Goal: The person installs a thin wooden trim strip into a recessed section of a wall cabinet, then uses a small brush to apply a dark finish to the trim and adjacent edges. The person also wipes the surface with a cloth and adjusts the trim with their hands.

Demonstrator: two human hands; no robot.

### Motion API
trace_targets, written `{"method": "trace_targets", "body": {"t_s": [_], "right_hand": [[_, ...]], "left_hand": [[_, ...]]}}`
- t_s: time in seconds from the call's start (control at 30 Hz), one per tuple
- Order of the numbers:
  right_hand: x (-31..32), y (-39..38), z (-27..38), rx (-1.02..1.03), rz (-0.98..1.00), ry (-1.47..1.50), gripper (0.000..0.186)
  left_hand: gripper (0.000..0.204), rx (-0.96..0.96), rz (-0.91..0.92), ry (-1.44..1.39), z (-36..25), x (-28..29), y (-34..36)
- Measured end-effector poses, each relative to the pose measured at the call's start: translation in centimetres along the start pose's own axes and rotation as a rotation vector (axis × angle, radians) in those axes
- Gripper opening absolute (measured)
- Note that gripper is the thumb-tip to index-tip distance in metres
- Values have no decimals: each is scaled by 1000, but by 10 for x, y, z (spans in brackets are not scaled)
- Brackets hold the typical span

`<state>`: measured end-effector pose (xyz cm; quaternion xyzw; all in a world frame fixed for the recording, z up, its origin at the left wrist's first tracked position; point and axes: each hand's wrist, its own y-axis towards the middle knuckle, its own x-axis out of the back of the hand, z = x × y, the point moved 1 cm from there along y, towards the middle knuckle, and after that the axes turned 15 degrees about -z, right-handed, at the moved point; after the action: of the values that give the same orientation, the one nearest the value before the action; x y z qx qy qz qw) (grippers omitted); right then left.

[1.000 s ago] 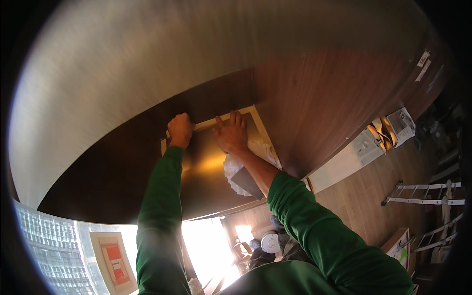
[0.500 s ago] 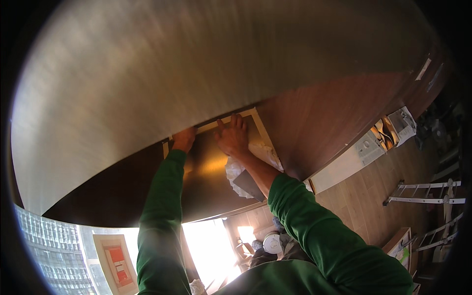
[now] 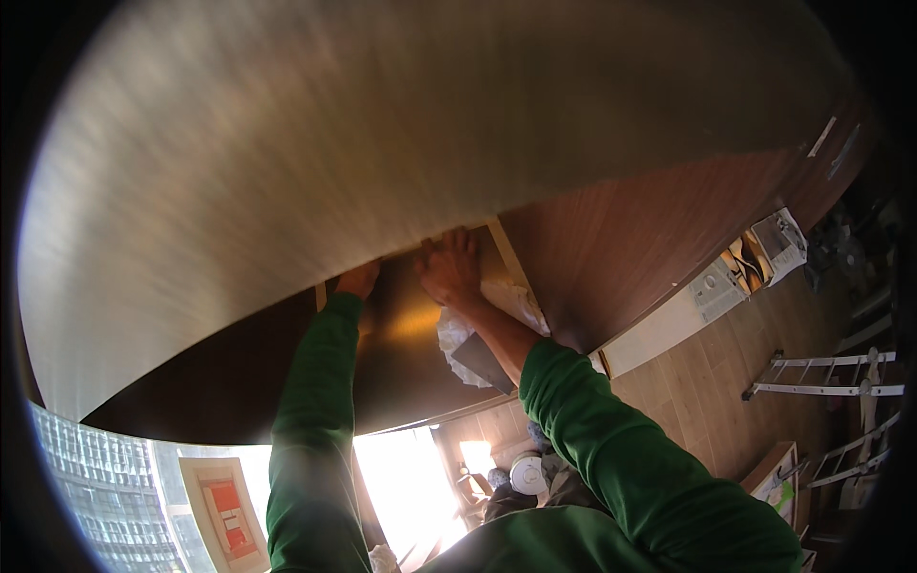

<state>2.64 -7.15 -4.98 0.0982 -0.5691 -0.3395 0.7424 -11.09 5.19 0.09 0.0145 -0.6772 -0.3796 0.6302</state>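
Note:
My right hand (image 3: 451, 272) lies with fingers apart on a dark, shiny panel (image 3: 406, 329) that has pale strips along its edges. Its fingertips reach the panel's far edge, partly cut off by a blurred surface in front. To the left, my left hand (image 3: 357, 280) rests at the same far edge; most of its fingers are hidden. Beneath my right wrist is a crumpled white plastic sheet (image 3: 455, 332), and a dark flat rectangular piece (image 3: 480, 360) lies on it.
A large blurred pale-brown surface (image 3: 315, 134) fills the upper view. Reddish-brown wood (image 3: 630, 234) extends to the right. Below are an opened box (image 3: 750, 263), a metal ladder (image 3: 821, 389) on the wooden floor (image 3: 683, 382), a framed red picture (image 3: 227, 516) and a bright window.
The blurred surface now covers more of the panel's far edge and my fingertips. My right hand has shifted very slightly; both arms stay nearly in place.

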Motion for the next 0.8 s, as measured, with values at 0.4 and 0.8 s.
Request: {"method": "trace_targets", "body": {"t_s": [0.4, 0.8], "right_hand": [[0, 1, 3, 21, -14, 19, 57], [-15, -5, 39, 143, -20, -138, 48]], "left_hand": [[12, -39, -146, 34, 4, -12, -4], [11, 15, 1, 51, -10, 7, -5]]}}
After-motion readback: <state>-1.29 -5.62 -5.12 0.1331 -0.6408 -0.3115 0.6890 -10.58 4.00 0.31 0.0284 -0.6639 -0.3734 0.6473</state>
